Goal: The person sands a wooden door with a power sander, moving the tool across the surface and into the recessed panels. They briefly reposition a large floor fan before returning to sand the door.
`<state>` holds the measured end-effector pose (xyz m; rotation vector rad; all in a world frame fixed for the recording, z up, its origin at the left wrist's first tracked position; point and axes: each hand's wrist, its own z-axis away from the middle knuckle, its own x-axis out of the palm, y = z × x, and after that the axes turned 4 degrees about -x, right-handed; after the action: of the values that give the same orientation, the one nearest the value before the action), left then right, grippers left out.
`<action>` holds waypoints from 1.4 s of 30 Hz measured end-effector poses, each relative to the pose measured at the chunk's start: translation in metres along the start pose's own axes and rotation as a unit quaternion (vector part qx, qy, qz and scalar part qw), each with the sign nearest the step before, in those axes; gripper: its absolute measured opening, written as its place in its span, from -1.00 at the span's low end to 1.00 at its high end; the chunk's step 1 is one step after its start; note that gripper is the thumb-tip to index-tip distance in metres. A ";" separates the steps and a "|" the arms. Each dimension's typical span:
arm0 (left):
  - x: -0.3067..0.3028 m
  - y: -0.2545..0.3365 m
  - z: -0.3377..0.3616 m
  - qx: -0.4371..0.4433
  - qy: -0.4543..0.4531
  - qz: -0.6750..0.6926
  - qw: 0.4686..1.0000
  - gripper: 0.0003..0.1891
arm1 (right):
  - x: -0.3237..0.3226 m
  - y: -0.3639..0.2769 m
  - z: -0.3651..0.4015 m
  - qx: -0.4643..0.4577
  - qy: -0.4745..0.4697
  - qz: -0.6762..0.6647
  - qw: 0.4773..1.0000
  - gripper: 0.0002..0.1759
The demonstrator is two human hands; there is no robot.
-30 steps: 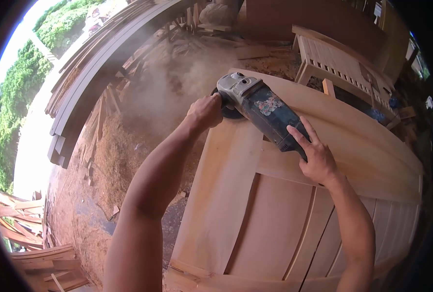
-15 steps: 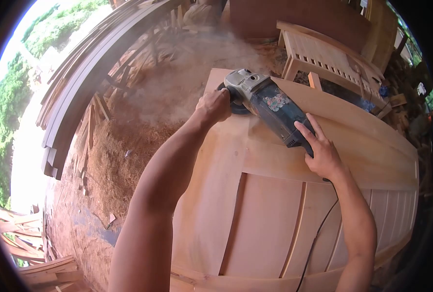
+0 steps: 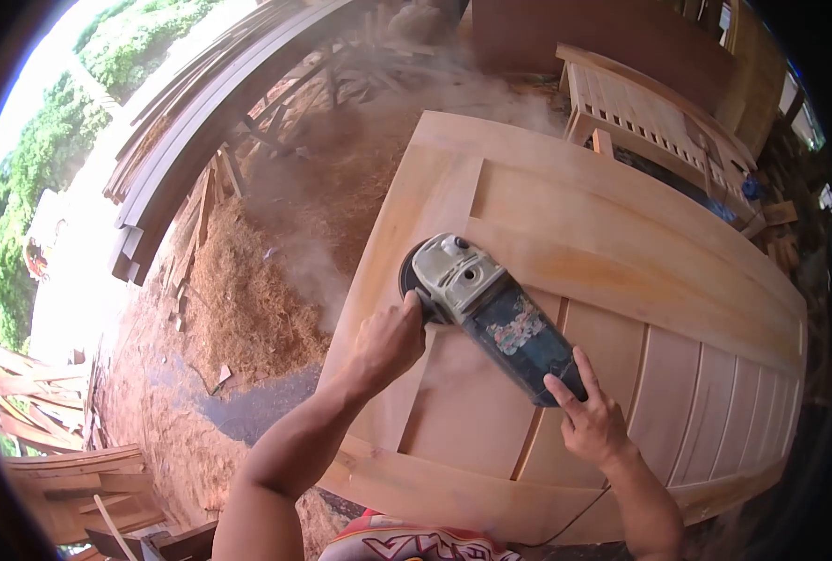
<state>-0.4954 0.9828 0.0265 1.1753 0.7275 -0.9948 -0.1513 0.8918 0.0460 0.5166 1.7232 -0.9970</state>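
A grey and dark blue angle grinder [image 3: 487, 314] rests on a pale wooden panelled door [image 3: 612, 271] that lies flat in front of me. My left hand [image 3: 388, 344] grips the side handle by the grinder's head, near the door's left stile. My right hand [image 3: 588, 419] holds the rear of the grinder's body, where a black cord runs down past my forearm. The disc sits under the grey head and is mostly hidden. A haze of fine dust drifts off to the left of the tool.
Sawdust and shavings [image 3: 247, 299] cover the ground left of the door. Long stacked planks [image 3: 201, 122] run along the upper left. A slatted wooden bench frame [image 3: 659, 122] stands beyond the door's far end. More lumber [image 3: 70, 477] lies at lower left.
Both hands have drawn the grinder back toward me along the left stile, from the door's far end to its lower half. The thick dust cloud at the far end has thinned.
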 end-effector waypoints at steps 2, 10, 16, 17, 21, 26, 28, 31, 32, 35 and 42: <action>0.005 -0.008 0.049 -0.047 -0.016 0.012 0.999 -0.74 | 0.007 -0.020 0.028 -0.018 -0.013 0.001 1.000 -0.02; 0.002 -0.032 0.026 -0.039 0.031 -0.008 0.999 -0.70 | 0.012 -0.026 -0.007 -0.016 -0.004 -0.007 1.000 -0.03; -0.010 -0.030 -0.058 0.048 0.100 -0.070 0.991 -0.74 | 0.008 0.014 -0.069 0.006 0.019 -0.011 1.000 0.11; -0.013 -0.029 -0.056 0.043 0.094 -0.068 0.992 -0.76 | 0.010 0.017 -0.070 -0.005 0.023 -0.007 1.000 0.13; -0.012 -0.048 -0.003 0.012 0.081 -0.076 0.994 -0.81 | 0.020 -0.012 -0.052 -0.037 0.012 -0.011 0.999 0.12; 0.009 -0.072 0.131 -0.090 0.057 -0.012 0.994 -0.81 | 0.037 -0.069 0.014 -0.086 -0.053 -0.006 0.995 -0.03; 0.021 -0.082 0.192 -0.130 0.060 -0.008 0.990 -0.78 | 0.043 -0.091 0.043 -0.120 -0.083 -0.024 0.989 -0.09; 0.034 -0.091 0.266 -0.202 0.061 0.008 0.977 -0.77 | 0.050 -0.121 0.064 -0.170 -0.111 -0.056 0.978 -0.15; 0.035 -0.093 0.274 -0.215 0.047 0.014 0.975 -0.77 | 0.051 -0.128 0.067 -0.188 -0.119 -0.066 0.973 -0.16; 0.032 -0.100 0.276 -0.254 0.025 0.038 0.966 -0.79 | 0.050 -0.133 0.057 -0.172 -0.119 -0.042 0.977 -0.17; 0.042 -0.097 0.245 -0.180 0.082 0.032 0.980 -0.83 | 0.050 -0.106 0.040 -0.179 -0.081 -0.022 0.980 -0.16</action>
<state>-0.5746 0.7287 0.0133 0.9621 0.9517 -0.6819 -0.2263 0.7936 0.0344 0.1597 1.7213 -0.7138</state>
